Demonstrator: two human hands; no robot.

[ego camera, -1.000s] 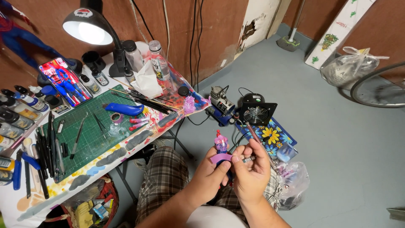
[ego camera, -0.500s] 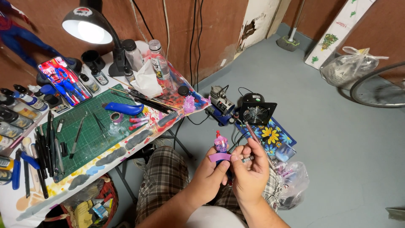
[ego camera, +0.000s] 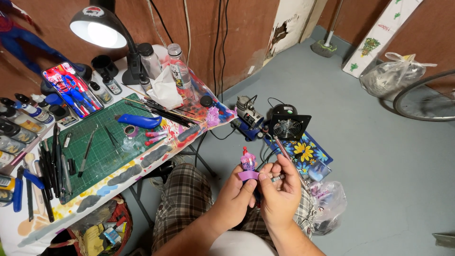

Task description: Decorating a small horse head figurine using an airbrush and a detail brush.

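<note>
In the head view, the left hand (ego camera: pixel 235 192) pinches a small purple figurine (ego camera: pixel 247 167) above the lap, beside the table (ego camera: pixel 156 154) with the green cutting mat (ego camera: pixel 102 149). The right hand (ego camera: pixel 280 192) is closed on what is probably an airbrush (ego camera: pixel 283 154). Compared with a second ago, both hands have barely shifted, so the work on the figurine simply continues.

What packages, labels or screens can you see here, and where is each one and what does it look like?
Phone: propped at the table's back left, lit screen showing a red and blue figure.
Clear bottle: right of the lamp base, patterned label band.
Long white box: leaning against the far right wall, green plant picture.
Paint bottles: left table edge, small labels, too small to tell.
</note>
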